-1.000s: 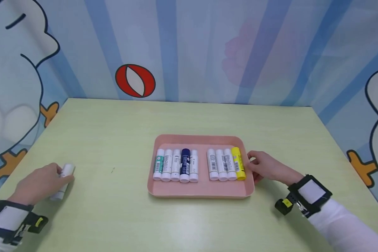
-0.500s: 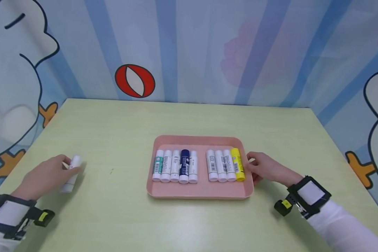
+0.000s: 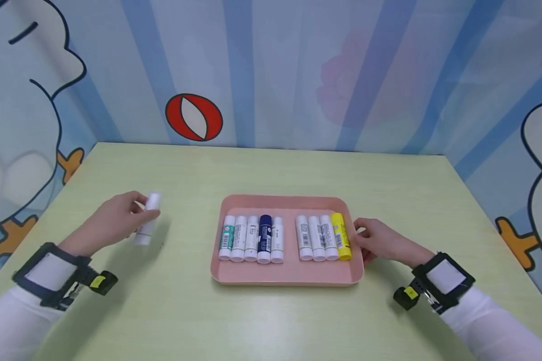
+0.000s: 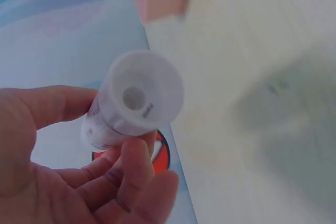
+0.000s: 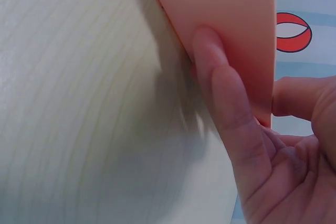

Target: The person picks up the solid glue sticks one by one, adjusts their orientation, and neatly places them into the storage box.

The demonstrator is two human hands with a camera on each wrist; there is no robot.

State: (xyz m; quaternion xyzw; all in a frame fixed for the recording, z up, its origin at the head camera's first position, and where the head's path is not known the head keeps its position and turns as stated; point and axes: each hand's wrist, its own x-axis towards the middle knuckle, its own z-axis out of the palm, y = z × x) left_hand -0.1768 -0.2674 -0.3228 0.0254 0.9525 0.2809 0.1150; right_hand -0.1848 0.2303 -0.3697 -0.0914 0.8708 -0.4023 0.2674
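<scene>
My left hand (image 3: 119,220) pinches a white glue stick (image 3: 148,219) between thumb and fingers, lifted over the left part of the table. In the left wrist view, the hollow round end of this glue stick (image 4: 147,87) faces the camera. A pink tray (image 3: 286,278) sits mid-table with two side-by-side groups of glue sticks. The left group has several white ones, one with a green label (image 3: 227,235) and one dark blue (image 3: 264,238). The right group ends in a yellow one (image 3: 341,235). My right hand (image 3: 379,240) holds the tray's right edge, its fingertips against the outer wall (image 5: 220,3).
A pale wooden table (image 3: 198,321) carries everything. Printed cloth walls, with a red-and-white ball (image 3: 194,117) pictured on the back one, rise along its back and both sides. Within the tray, a bare gap separates the two groups.
My left hand has raised the glue stick off the table and carried it right and farther from me. My right hand and the tray have stayed in place.
</scene>
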